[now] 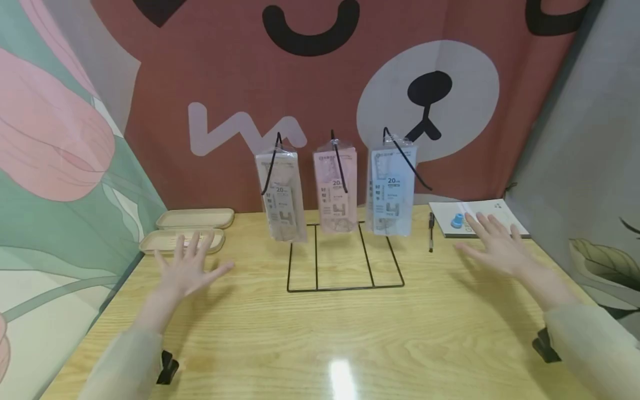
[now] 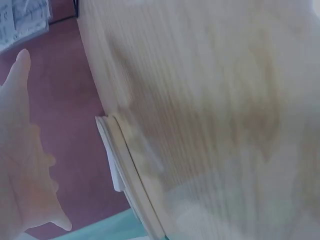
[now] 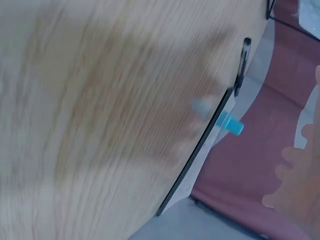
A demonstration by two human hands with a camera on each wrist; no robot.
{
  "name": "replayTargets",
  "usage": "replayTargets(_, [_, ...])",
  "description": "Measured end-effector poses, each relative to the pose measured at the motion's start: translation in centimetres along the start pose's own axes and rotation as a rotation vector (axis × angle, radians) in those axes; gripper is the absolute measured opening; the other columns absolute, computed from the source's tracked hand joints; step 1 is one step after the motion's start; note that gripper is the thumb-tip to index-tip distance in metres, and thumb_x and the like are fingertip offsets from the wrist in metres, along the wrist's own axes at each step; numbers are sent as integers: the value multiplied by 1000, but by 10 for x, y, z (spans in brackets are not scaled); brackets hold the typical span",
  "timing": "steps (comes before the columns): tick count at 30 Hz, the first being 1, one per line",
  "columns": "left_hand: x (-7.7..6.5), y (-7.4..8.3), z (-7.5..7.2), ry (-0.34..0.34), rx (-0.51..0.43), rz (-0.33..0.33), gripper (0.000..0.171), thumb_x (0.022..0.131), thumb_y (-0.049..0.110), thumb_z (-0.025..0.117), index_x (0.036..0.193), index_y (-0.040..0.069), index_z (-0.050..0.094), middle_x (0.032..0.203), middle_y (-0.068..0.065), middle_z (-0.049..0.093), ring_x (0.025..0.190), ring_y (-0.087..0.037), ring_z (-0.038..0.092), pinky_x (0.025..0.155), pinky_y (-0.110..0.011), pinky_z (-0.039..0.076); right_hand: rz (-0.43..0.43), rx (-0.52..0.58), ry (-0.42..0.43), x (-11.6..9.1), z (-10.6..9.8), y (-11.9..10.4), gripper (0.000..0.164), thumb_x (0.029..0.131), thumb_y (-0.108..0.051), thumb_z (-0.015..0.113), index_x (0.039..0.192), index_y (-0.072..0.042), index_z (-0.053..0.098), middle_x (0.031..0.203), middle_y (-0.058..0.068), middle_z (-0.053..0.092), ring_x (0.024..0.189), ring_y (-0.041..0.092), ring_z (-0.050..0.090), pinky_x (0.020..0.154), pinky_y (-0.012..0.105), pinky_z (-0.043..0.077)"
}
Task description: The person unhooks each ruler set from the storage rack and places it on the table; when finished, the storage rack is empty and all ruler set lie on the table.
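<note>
The beige case [image 1: 192,219] lies opened out at the far left of the table [image 1: 345,328], one half behind the other, close to the left and back edges. The left hand [image 1: 186,273], its grip released and fingers spread, is raised over the wood, its fingertips crossing the nearer half in the head view; the left wrist view shows it apart from the case. The right hand [image 1: 499,249], likewise released and splayed, hovers beside a booklet [image 1: 482,209] at the far right corner, near the blue cap [image 1: 457,221] standing on it. Between the hands is a wide stretch of tabletop, running from the wire rack [image 1: 345,288] to the bottom of the view; a pen [image 1: 431,230] lies between rack and booklet. On the rack's hooks hang a grey packet [image 1: 285,200], a pink packet [image 1: 332,194] and a blue packet [image 1: 392,191], each printed with "20" and what looks like a large "4"; the finer lines are too small to read, and the booklet's lettering is partly covered. The packets are flat, upright rectangles in glossy clear plastic, the rack is thin black wire, the case halves are shallow with rounded ends, and the table is pale, streaky wood grain reflecting a bright spot.
</note>
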State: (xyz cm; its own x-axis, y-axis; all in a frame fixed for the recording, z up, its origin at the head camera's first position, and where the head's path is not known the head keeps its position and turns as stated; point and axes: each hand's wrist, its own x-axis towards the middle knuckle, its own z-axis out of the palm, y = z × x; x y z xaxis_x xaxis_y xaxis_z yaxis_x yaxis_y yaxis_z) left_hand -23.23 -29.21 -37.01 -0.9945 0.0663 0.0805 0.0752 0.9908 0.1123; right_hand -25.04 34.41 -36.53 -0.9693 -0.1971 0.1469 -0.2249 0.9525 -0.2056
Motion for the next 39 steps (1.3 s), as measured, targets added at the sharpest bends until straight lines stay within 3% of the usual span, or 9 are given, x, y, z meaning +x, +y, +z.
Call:
replayTargets(8, [-13,18,7,-9,-9,38,95,82,77,37,153,24,3,157,-20,9,141,-50,2,97,-80,-9,-107,205,119,2,9,-26,80,88,-38,63,143,8,28,142,37,32,128,56,30,101,70,24])
replayTargets(15, [-20,41,19,-39,-83,118,94,85,71,42,153,17,8,158,-18,11,142,-47,4,100,-77,-6,-72,436,75,11,24,-55,70,93,-29,59,142,10,27,141,37,32,128,54,32,102,66,29])
replayTargets(20, [-21,61,25,-71,-111,159,92,86,70,42,153,17,9,158,-16,11,144,-44,5,104,-74,-5,-75,535,72,17,30,-71,60,96,-21,55,140,11,30,139,35,37,126,51,36,101,65,31])
replayTargets(31, [-21,101,38,-90,-183,274,85,90,62,44,152,12,13,158,-15,15,144,-42,10,109,-69,2,-97,632,45,40,47,-81,60,96,-19,53,141,11,27,138,37,36,126,54,36,102,65,32])
replayTargets(39, [-14,126,47,-203,-212,325,83,93,60,40,152,7,13,158,-15,13,144,-41,9,113,-65,4,-57,613,48,63,54,-90,59,96,-17,53,142,10,27,141,35,35,128,51,36,104,60,35])
